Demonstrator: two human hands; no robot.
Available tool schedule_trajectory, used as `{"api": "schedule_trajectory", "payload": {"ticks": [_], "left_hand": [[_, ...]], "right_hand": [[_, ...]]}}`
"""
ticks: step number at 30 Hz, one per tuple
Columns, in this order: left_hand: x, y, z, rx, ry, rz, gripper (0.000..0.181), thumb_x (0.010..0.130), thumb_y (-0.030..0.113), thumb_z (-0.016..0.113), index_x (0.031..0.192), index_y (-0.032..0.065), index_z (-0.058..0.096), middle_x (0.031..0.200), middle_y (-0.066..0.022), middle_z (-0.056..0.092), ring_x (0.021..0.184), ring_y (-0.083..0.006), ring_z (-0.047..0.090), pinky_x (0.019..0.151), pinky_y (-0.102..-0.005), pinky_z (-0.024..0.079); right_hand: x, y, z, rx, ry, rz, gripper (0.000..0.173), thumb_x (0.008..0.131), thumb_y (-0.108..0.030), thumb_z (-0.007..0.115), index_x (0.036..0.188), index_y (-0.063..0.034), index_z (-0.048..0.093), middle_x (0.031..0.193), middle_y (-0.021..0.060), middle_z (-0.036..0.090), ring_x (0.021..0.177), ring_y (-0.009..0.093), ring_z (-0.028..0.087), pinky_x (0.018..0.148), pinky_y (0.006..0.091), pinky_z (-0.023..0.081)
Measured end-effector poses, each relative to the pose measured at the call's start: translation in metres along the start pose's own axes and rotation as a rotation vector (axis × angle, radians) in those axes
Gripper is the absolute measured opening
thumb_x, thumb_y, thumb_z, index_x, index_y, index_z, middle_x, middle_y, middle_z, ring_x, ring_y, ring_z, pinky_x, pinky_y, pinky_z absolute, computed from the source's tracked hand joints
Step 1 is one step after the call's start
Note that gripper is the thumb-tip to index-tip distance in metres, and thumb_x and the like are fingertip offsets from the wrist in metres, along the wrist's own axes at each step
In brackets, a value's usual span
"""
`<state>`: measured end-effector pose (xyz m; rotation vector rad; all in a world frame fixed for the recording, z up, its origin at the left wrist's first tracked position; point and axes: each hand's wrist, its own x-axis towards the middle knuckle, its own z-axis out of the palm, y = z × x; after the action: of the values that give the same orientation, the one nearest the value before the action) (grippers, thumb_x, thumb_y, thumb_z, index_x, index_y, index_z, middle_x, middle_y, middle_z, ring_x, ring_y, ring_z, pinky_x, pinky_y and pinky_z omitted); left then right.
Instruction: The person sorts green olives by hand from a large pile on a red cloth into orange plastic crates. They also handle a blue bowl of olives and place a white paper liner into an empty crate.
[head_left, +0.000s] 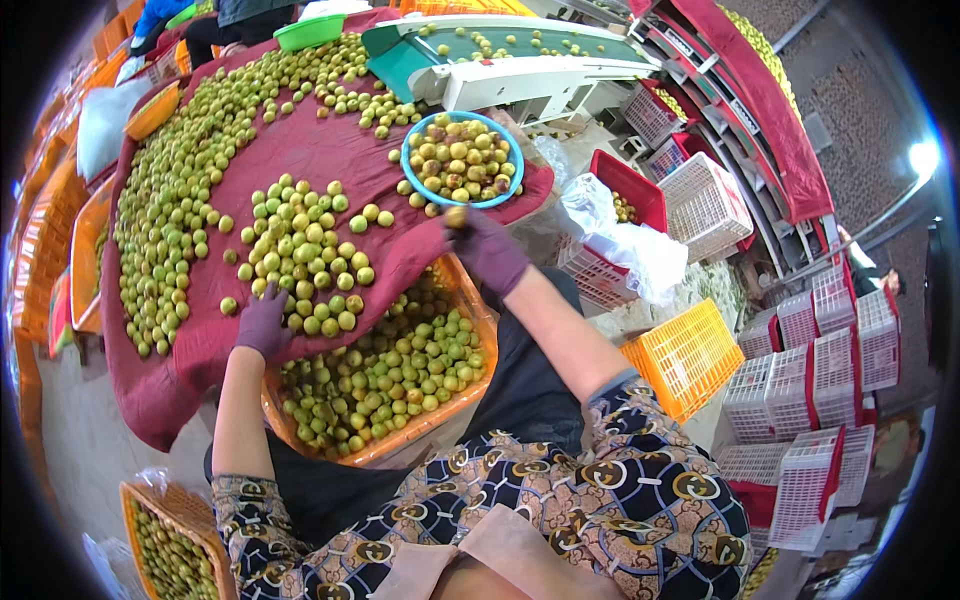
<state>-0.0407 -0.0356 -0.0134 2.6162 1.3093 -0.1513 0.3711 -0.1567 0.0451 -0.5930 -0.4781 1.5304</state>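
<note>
My left hand (264, 322), in a purple glove, rests at the near edge of a heap of green-yellow round fruit (304, 240) on a dark red cloth (247, 187). Its fingers touch the nearest fruit; whether they grip one is unclear. My right hand (491, 253), gloved alike, holds one brownish fruit (455, 217) just below a blue basin (517, 154). That basin is filled with yellowish, brown-blotched fruit (457, 154). Between my knees stands an orange crate (487, 337) lined with clear plastic, holding many green fruit (397, 375), partly under the cloth's edge.
A conveyor with a green belt (525, 46) carries scattered fruit beyond the table. White and red crates (795, 382) are stacked at right, near a yellow crate (686, 360). Another fruit-filled crate (172, 517) stands at lower left. Another person (240, 22) sits across the table.
</note>
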Motion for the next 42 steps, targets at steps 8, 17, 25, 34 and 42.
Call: {"api": "schedule_trajectory", "payload": {"ticks": [8,17,25,34,42], "left_hand": [[0.007,-0.001,0.003,-0.070,0.073,0.083,0.080,0.069,0.027,0.083,0.139,0.0073,0.050,0.151,-0.0182,0.043,0.121,-0.0465,0.054,0.098,-0.0501,0.052],[0.032,-0.060,-0.029,-0.213,0.564,-0.300,0.052,0.085,0.029,0.073,0.131,0.0086,0.058,0.125,-0.0179,0.065,0.113,-0.0371,0.064,0.092,-0.0451,0.054],[0.022,-0.137,-0.009,-0.581,-0.052,-0.468,0.093,0.073,0.040,0.084,0.151,0.0092,0.042,0.147,-0.0258,0.047,0.128,-0.0364,0.055,0.106,-0.0437,0.047],[0.044,-0.034,0.002,-0.580,-0.202,-0.080,0.109,0.066,0.044,0.088,0.155,0.0148,0.033,0.147,-0.0234,0.044,0.132,-0.0403,0.050,0.111,-0.0452,0.043],[0.021,0.040,-0.007,-0.527,-0.488,0.185,0.109,0.068,0.048,0.085,0.158,0.0223,0.028,0.146,-0.0174,0.047,0.126,-0.0384,0.056,0.107,-0.0451,0.045]], "right_hand": [[-0.036,-0.225,-0.213,0.343,0.818,-0.545,0.038,0.104,-0.035,0.051,0.124,-0.0034,0.056,0.113,0.0144,0.066,0.100,0.030,0.066,0.086,0.0453,0.056],[0.060,-0.105,-0.078,-0.763,0.311,0.145,0.050,0.103,-0.024,0.056,0.147,-0.0032,0.046,0.131,0.0129,0.061,0.119,0.021,0.061,0.099,0.0335,0.052],[0.195,0.066,-0.110,-1.339,0.032,0.130,0.071,0.096,-0.040,0.062,0.151,-0.0008,0.041,0.130,0.0244,0.061,0.116,0.027,0.061,0.099,0.0360,0.047],[0.165,0.147,0.004,-1.626,-0.335,0.216,0.069,0.085,-0.056,0.068,0.133,-0.0074,0.059,0.131,0.0234,0.057,0.124,0.036,0.054,0.107,0.0426,0.042],[0.110,0.133,0.036,-1.492,-0.706,0.572,0.078,0.075,-0.055,0.075,0.132,-0.0036,0.060,0.130,0.0222,0.061,0.121,0.034,0.059,0.104,0.0405,0.045]]}}
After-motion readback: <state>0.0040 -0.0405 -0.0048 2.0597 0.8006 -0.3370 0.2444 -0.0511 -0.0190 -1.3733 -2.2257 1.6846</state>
